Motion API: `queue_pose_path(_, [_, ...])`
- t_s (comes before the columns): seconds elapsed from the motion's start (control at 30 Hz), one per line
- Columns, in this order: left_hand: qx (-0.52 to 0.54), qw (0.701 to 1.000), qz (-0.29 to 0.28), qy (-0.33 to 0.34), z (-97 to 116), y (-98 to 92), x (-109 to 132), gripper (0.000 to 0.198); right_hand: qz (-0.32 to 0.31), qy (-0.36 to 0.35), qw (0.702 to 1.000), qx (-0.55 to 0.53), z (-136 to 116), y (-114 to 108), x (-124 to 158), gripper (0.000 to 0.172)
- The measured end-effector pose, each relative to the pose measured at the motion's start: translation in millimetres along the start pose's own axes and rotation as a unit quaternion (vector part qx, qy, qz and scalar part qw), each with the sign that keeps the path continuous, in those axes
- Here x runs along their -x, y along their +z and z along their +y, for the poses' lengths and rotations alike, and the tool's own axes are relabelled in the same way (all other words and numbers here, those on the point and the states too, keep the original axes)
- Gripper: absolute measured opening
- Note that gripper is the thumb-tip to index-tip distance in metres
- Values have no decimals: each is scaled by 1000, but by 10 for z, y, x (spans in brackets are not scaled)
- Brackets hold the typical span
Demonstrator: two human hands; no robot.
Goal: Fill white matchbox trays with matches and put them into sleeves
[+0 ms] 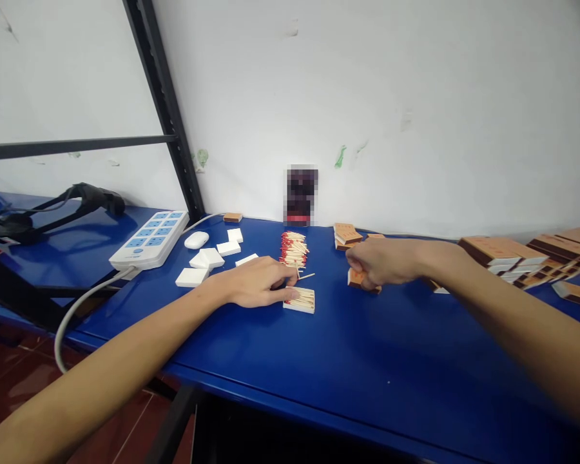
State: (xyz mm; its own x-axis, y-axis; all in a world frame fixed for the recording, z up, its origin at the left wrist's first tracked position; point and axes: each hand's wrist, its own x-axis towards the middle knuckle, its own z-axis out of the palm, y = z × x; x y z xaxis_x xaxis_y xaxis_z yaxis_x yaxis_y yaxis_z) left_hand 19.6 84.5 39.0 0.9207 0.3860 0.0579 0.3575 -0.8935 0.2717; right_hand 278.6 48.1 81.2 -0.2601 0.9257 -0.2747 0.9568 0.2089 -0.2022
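My left hand (265, 282) is closed on a small white tray of matches (300, 301) at the middle of the blue table, its fingers at the tray's left end. Just behind lies a pile of red-tipped matches (294, 249), with a loose match (306, 276) beside my fingertips. To the right, my right hand (379, 261) has its fingers closed on a brown matchbox sleeve (355, 278) that rests on the table. More brown matchboxes (347, 233) lie behind that hand, partly hidden by it.
White empty-looking trays (192, 277) and a white mouse (196, 240) lie left, near a power strip (152, 240). Stacked matchboxes (502, 251) stand right. A black headset (77, 203) is far left, past the black shelf post (167, 109). A wall (367, 96) bounds the back.
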Motion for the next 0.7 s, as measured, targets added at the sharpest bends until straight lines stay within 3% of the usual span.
queue_pose_path(0.17, [6,1000,-2,-1,-26,18,-12,33,-99,-58,992,58,-380,45,218,20])
queue_pose_path(0.27, [-5,1000,8,4,-15,21,-9,35,-88,-78,991,57,-525,79,287,27])
queue_pose_path(0.43, [-36,998,27,31,34,9,8,35,-68,-104,990,70,-492,105,219,39])
queue_pose_path(0.53, [-71,996,36,41,57,14,14,40,-62,-115,989,63,-453,115,163,37])
queue_pose_path(0.7, [-90,994,36,43,54,37,1,32,-56,-136,988,50,-490,117,161,31])
